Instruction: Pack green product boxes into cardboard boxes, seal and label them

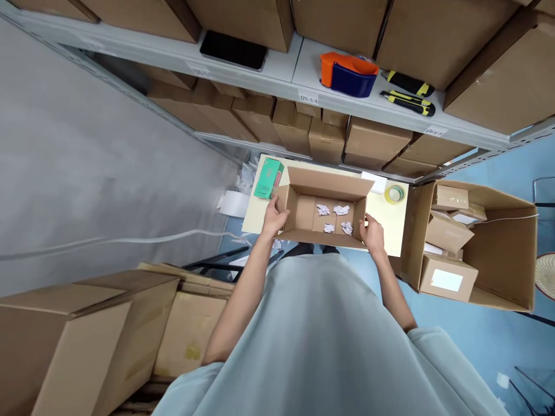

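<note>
An open cardboard box (pixel 326 186) stands on a small pale table (pixel 392 228) below me, with several crumpled bits of white paper (pixel 335 218) on its bottom. My left hand (pixel 274 218) grips the box's left wall, fingers wrapped round the edge. On the other side my right hand (pixel 373 234) holds the near right corner. A green packet (pixel 269 178) lies on the table just left of the box. A roll of yellowish tape (pixel 394 193) sits to the right of it.
Grey shelves (pixel 286 72) carry cardboard boxes, a black tablet (pixel 233 50), an orange and blue tape dispenser (pixel 350 73) and two yellow-black cutters (pixel 407 93). A large open carton (pixel 472 245) of small parcels stands right. Flat cartons (pixel 87 335) are stacked at left.
</note>
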A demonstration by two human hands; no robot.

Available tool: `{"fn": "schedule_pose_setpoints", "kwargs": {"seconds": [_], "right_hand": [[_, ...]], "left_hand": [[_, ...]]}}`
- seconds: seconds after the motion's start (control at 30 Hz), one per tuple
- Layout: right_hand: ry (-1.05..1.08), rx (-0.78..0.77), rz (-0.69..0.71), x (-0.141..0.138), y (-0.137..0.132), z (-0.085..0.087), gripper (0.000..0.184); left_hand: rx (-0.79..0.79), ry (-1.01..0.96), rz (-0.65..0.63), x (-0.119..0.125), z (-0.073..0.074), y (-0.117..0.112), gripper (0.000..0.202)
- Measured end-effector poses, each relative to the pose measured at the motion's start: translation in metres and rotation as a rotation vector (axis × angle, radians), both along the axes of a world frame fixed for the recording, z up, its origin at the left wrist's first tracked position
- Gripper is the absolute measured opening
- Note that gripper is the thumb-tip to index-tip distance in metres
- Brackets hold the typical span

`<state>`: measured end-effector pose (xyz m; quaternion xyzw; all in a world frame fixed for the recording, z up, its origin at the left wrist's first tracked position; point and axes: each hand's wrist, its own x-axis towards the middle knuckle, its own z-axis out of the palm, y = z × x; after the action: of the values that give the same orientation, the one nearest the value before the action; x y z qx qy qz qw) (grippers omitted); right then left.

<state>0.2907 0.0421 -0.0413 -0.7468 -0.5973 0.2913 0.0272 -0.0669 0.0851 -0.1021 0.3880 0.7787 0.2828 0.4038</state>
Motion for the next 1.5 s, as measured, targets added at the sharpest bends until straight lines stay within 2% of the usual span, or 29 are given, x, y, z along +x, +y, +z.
{"fn": "schedule_pose_setpoints", "kwargs": {"seconds": [0.1, 0.23, 0.33, 0.43, 0.5, 0.6, 0.67, 0.8, 0.9, 1.03, 1.17, 1.3, 1.37, 1.5], "right_hand": [[-0.005, -0.008, -0.056, -0.007, 0.010, 0.001, 0.048], [-0.050, -0.031, -0.097, -0.012, 0.020, 0.014, 0.044], [-0.094, 0.048, -0.137, -0.018, 0.030, 0.033, 0.045], [-0.062, 0.214, -0.120, -0.038, 0.046, 0.057, 0.052], [-0.012, 0.313, -0.069, -0.065, 0.061, 0.074, 0.054], [0.080, 0.380, 0.036, -0.123, 0.087, 0.093, 0.051], [0.131, 0.375, 0.122, -0.166, 0.105, 0.099, 0.048], [0.145, 0.320, 0.298, -0.239, 0.138, 0.102, 0.043], [0.108, 0.272, 0.361, -0.271, 0.153, 0.108, 0.042], [0.067, 0.224, 0.390, -0.290, 0.158, 0.118, 0.043], [0.056, 0.194, 0.421, -0.295, 0.157, 0.120, 0.044], [0.077, 0.196, 0.457, -0.292, 0.157, 0.119, 0.046], [0.092, 0.207, 0.466, -0.287, 0.156, 0.119, 0.048], [0.107, 0.271, 0.445, -0.274, 0.148, 0.121, 0.065]], "left_hand": [[-0.053, -0.099, 0.017, -0.001, 0.001, 0.024, 0.096], [-0.057, -0.122, -0.056, -0.009, 0.002, 0.044, 0.093], [0.008, -0.031, -0.103, -0.029, 0.001, 0.051, 0.084], [0.093, 0.081, -0.065, -0.062, -0.003, 0.057, 0.073], [0.115, 0.125, -0.017, -0.085, -0.007, 0.062, 0.067], [0.065, 0.182, 0.012, -0.108, -0.015, 0.071, 0.067], [-0.013, 0.226, -0.010, -0.112, -0.021, 0.076, 0.078], [-0.188, 0.288, -0.111, -0.104, -0.028, 0.083, 0.106], [-0.241, 0.288, -0.193, -0.099, -0.030, 0.086, 0.106], [-0.271, 0.296, -0.254, -0.104, -0.027, 0.089, 0.082], [-0.311, 0.313, -0.225, -0.122, -0.010, 0.093, 0.062], [-0.344, 0.212, -0.240, -0.148, 0.024, 0.089, 0.038], [-0.258, 0.226, -0.226, -0.159, 0.048, 0.080, 0.043], [0.088, 0.321, -0.220, -0.166, 0.107, 0.057, 0.070]]}}
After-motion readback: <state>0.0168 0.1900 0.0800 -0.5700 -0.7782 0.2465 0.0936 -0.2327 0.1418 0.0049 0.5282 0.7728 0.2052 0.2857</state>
